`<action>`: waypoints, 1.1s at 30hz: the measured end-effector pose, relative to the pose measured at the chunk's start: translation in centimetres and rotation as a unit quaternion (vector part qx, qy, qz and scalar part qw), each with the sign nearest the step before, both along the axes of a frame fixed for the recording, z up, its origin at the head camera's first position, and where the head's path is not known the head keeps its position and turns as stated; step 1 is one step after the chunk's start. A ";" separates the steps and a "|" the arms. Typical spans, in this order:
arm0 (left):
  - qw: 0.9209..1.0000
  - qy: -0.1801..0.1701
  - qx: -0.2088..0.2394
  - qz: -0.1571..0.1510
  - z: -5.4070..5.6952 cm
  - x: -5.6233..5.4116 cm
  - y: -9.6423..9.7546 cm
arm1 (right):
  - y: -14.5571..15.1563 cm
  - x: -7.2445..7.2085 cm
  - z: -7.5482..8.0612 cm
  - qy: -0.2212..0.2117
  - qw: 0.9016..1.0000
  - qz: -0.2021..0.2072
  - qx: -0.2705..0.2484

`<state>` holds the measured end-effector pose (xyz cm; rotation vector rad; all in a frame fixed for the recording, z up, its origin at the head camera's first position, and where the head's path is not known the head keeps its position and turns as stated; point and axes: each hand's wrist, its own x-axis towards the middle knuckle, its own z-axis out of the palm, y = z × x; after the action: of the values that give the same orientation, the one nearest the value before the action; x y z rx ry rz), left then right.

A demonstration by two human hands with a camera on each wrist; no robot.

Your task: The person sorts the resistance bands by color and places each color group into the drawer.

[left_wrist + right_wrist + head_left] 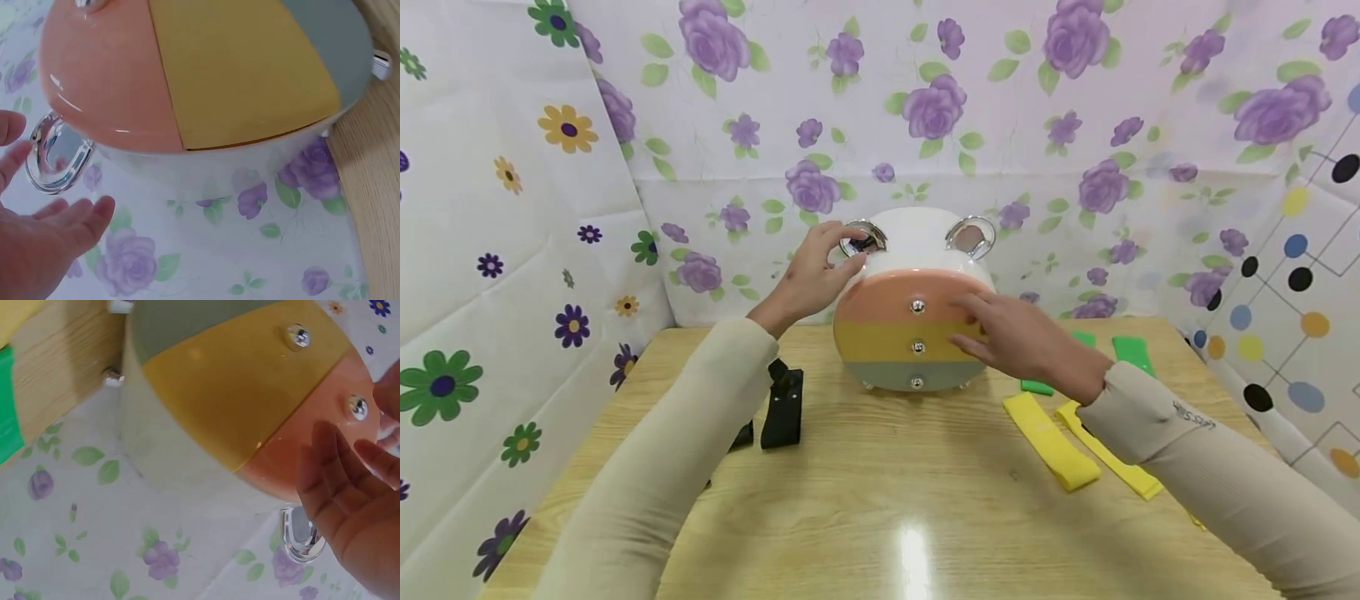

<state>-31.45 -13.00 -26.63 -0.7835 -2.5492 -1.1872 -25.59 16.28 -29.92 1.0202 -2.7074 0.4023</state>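
A small rounded drawer cabinet (pixel 912 333) has a white shell and stands upright at the table's back. Its front carries an orange drawer (pixel 880 293), a yellow one (pixel 880 340) and a grey-green one (pixel 880 373), each with a round silver knob. Two chrome rings stick up like ears. By the left ring (pixel 37 153) is my left hand (pixel 820 271), thumb and fingers spread; the left wrist view shows a gap below the ring. My right hand (pixel 1022 333) hovers at the right of the orange drawer, fingers slightly bent; contact is unclear.
Yellow strips (pixel 1051 442) lie on the wooden table (pixel 880 483) at the right, with green ones (pixel 1133 353) behind them, partly under my right arm. Black straps (pixel 783 410) lie at the left. Flowered cloth (pixel 880 108) hangs behind the table.
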 end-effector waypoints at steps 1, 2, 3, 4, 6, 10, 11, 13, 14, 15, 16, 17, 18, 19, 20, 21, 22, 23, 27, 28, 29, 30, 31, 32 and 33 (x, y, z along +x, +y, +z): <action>1.000 -0.003 0.007 -0.007 0.1 -0.2 0.1 | -0.3 -0.1 0.2 -0.024 1.000 0.004 -0.010; 1.000 -0.007 0.013 -0.012 0.1 -0.4 0.1 | -0.5 -0.3 0.5 -0.046 0.999 0.010 -0.021; 1.000 -0.011 0.017 -0.016 0.1 -0.6 0.1 | -0.8 -0.4 0.6 -0.064 0.997 0.018 -0.030; 0.999 -0.017 0.019 -0.019 0.0 -0.7 0.2 | -0.9 -0.5 0.8 -0.084 0.995 0.028 -0.043; 0.999 -0.029 0.018 -0.020 0.0 -0.7 0.1 | -1.4 -0.9 0.9 -0.125 0.988 0.051 -0.073; 0.998 -0.048 0.015 -0.025 -0.1 -0.9 -0.2 | -2.4 -1.8 0.5 -0.176 0.973 0.090 -0.122; 0.998 -0.052 0.016 -0.028 -0.2 -1.0 -0.2 | -2.7 -2.1 0.3 -0.177 0.970 0.102 -0.129; 0.997 -0.059 0.023 -0.038 -0.2 -1.1 -0.2 | -3.1 -2.4 0.0 -0.173 0.968 0.113 -0.143; 0.997 -0.062 0.022 -0.040 -0.2 -1.2 -0.1 | -3.3 -2.5 -0.1 -0.172 0.967 0.116 -0.149; 0.997 -0.064 0.021 -0.041 -0.2 -1.2 0.0 | -3.4 -2.6 -0.2 -0.169 0.967 0.116 -0.154; 0.996 -0.070 0.021 -0.042 -0.2 -1.3 0.2 | -3.4 -2.6 -0.3 -0.165 0.966 0.118 -0.158; 0.996 -0.071 0.017 -0.042 -0.2 -1.4 0.3 | -3.5 -2.6 -0.3 -0.163 0.966 0.115 -0.162; 0.997 -0.071 0.011 -0.041 -0.1 -1.4 0.4 | -3.5 -2.6 -0.3 -0.160 0.967 0.110 -0.164; 0.996 -0.074 0.005 -0.040 -0.1 -1.5 0.4 | -3.6 -2.6 -0.4 -0.155 0.968 0.105 -0.166; 0.996 -0.077 -0.002 -0.035 0.0 -1.5 0.5 | -3.7 -2.6 -0.5 -0.147 0.970 0.102 -0.167; 0.996 -0.079 -0.007 -0.034 0.0 -1.5 0.5 | -3.8 -2.6 -0.6 -0.139 0.971 0.099 -0.168; 0.996 -0.083 -0.010 -0.032 0.0 -1.5 0.5 | -3.8 -2.7 -0.6 -0.135 0.972 0.096 -0.168; 0.996 -0.086 -0.012 -0.031 0.0 -1.5 0.6 | -3.8 -2.7 -0.6 -0.130 0.973 0.092 -0.166; 0.995 -0.094 -0.016 -0.026 -0.1 -1.5 0.6 | -3.8 -2.9 -0.7 -0.115 0.977 0.082 -0.157; 0.995 -0.095 -0.018 -0.025 -0.1 -1.5 0.6 | -3.8 -2.9 -0.7 -0.114 0.978 0.082 -0.155; 0.995 -0.093 -0.022 -0.024 -0.1 -1.5 0.6 | -3.8 -2.9 -0.7 -0.111 0.978 0.081 -0.154; 0.995 -0.092 -0.024 -0.025 -0.1 -1.6 0.6 | -3.8 -3.0 -0.7 -0.111 0.979 0.080 -0.153; 0.995 -0.092 -0.027 -0.024 0.0 -1.6 0.6 | -3.7 -3.0 -0.7 -0.110 0.979 0.080 -0.153; 0.995 -0.093 -0.030 -0.024 0.0 -1.6 0.6 | -3.7 -3.1 -0.7 -0.108 0.979 0.080 -0.155; 0.995 -0.093 -0.032 -0.023 0.1 -1.6 0.6 | -3.6 -3.2 -0.8 -0.107 0.978 0.081 -0.157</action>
<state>-33.08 -12.37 -26.51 -0.7834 -2.7464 -1.2513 -28.77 12.65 -30.70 1.1634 -2.6257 0.9878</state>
